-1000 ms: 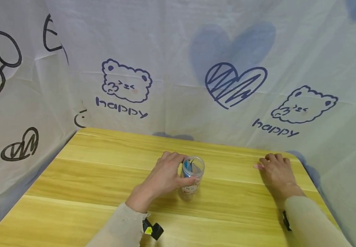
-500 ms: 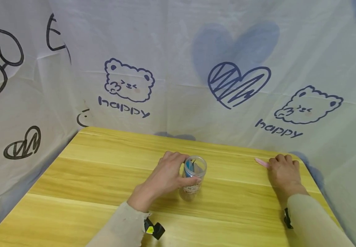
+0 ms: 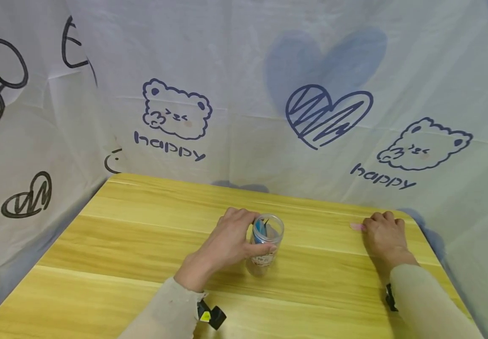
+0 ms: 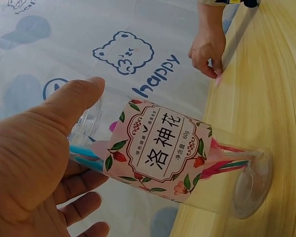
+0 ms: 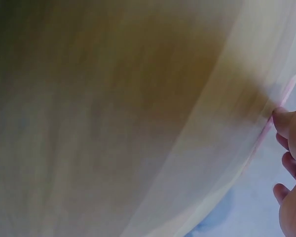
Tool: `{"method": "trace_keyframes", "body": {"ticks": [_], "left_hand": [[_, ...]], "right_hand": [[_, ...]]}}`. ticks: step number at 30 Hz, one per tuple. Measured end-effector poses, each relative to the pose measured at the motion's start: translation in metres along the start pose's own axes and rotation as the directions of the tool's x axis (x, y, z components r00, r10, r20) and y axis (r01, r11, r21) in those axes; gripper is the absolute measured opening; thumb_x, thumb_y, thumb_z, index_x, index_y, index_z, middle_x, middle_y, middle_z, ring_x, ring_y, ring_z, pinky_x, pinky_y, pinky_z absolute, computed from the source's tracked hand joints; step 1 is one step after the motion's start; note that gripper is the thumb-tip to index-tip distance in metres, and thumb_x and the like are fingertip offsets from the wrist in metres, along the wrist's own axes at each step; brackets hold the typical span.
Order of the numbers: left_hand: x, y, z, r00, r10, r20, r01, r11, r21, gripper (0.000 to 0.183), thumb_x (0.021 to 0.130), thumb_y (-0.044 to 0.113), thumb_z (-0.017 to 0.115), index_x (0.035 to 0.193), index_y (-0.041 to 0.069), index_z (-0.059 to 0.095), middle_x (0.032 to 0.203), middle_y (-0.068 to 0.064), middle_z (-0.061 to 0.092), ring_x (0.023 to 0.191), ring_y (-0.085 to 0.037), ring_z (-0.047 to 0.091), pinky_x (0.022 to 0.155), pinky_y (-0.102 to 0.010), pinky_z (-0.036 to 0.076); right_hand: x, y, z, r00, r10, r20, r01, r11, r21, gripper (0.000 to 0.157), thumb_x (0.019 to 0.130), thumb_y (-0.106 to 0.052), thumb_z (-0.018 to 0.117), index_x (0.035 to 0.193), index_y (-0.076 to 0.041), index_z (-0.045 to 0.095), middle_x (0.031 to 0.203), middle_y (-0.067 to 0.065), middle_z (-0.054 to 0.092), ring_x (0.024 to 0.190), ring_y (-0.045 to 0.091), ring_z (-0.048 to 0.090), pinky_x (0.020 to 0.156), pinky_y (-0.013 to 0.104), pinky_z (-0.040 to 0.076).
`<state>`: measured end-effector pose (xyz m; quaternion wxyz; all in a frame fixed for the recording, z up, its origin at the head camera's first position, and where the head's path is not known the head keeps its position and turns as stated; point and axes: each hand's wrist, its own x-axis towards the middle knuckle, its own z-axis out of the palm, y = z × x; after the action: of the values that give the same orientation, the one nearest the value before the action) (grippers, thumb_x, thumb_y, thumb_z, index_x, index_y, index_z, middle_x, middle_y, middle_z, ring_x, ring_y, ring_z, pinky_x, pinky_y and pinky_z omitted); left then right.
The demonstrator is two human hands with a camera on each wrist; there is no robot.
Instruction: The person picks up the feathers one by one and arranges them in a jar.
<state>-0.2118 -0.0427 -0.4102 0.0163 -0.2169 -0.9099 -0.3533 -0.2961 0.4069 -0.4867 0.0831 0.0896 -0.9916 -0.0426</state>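
Observation:
My left hand (image 3: 227, 240) grips a clear plastic jar (image 3: 262, 259) near its uncovered top, thumb on one side and fingers on the other. Upright on the table, the jar carries a pink flowered label (image 4: 160, 143) with Chinese characters. Slender blue, pink and green items (image 4: 227, 163) stand inside it, partly hidden by the label. At the back right, my right hand (image 3: 383, 235) pinches a thin pink stick (image 5: 289, 91) low over the tabletop. One end of the stick sticks out to the left of the fingers in the head view.
The wood-grain table (image 3: 142, 226) has its rear right corner just beyond my right hand. Behind it hangs a white cloth (image 3: 244, 94) printed with bears and hearts, and another cloth side (image 3: 32, 141) closes off the left.
My right hand has moved slightly right, then a little back left, with the pink stick's visible length changing as it turns. The left hand keeps its hold on the jar in place.

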Motion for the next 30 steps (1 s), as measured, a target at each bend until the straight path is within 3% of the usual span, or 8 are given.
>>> {"method": "trace_keyframes", "body": {"ticks": [3,9,17,23,26,30], "left_hand": [[0.0,0.0,0.0,1.0,0.0,0.0,0.0,1.0,0.003,0.075,0.083,0.057,0.086,0.141,0.014,0.065,0.131,-0.001,0.069,0.117,-0.023,0.051,0.105,-0.046,0.043],[0.001,0.001,0.001,1.0,0.005,0.004,-0.005,1.0,0.008,0.074,0.083,0.057,0.086,0.14,0.016,0.065,0.13,0.0,0.069,0.12,-0.022,0.052,0.106,-0.046,0.043],[0.0,0.001,0.001,1.0,0.0,0.002,0.0,1.0,0.011,0.074,0.082,0.057,0.087,0.14,0.015,0.066,0.129,0.0,0.069,0.124,-0.024,0.052,0.109,-0.047,0.042],[0.0,0.002,0.0,1.0,0.002,0.001,-0.002,1.0,0.014,0.073,0.083,0.057,0.087,0.139,0.014,0.066,0.128,-0.001,0.07,0.125,-0.025,0.053,0.109,-0.047,0.042],[0.0,0.002,-0.001,1.0,0.002,0.002,-0.002,1.0,0.012,0.073,0.083,0.056,0.087,0.139,0.014,0.066,0.127,0.0,0.07,0.123,-0.024,0.053,0.108,-0.047,0.042],[0.0,0.003,-0.001,1.0,0.001,0.004,-0.001,1.0,0.009,0.072,0.083,0.056,0.087,0.138,0.015,0.066,0.126,0.0,0.069,0.12,-0.023,0.053,0.106,-0.046,0.043]], "right_hand": [[0.0,-0.003,0.0,1.0,-0.01,-0.02,0.01,1.0,0.011,0.022,0.103,-0.011,0.051,0.104,-0.006,0.072,0.108,0.018,0.066,0.107,0.046,0.049,0.086,0.067,0.037],[-0.003,-0.012,-0.004,0.999,-0.034,0.022,0.034,0.999,-0.01,0.013,0.105,-0.013,0.053,0.104,-0.005,0.064,0.105,0.017,0.071,0.105,0.044,0.052,0.09,0.067,0.037],[-0.001,-0.026,-0.008,0.992,-0.122,-0.019,0.121,0.992,-0.044,0.018,0.107,-0.016,0.057,0.104,-0.002,0.067,0.1,0.016,0.075,0.101,0.043,0.057,0.092,0.067,0.04],[0.0,-0.039,-0.017,0.986,-0.145,-0.086,0.137,0.986,-0.093,0.012,0.101,-0.011,0.066,0.089,-0.008,0.067,0.084,0.009,0.071,0.091,0.037,0.058,0.089,0.062,0.04],[0.001,-0.047,-0.023,0.967,-0.171,-0.186,0.152,0.982,-0.112,0.012,0.098,-0.01,0.07,0.086,-0.009,0.065,0.082,0.008,0.071,0.089,0.036,0.057,0.087,0.06,0.04],[0.002,-0.06,-0.028,0.904,-0.24,-0.353,0.216,0.97,-0.107,0.013,0.095,-0.012,0.074,0.088,-0.006,0.064,0.089,0.012,0.067,0.091,0.038,0.055,0.086,0.06,0.041]]}}
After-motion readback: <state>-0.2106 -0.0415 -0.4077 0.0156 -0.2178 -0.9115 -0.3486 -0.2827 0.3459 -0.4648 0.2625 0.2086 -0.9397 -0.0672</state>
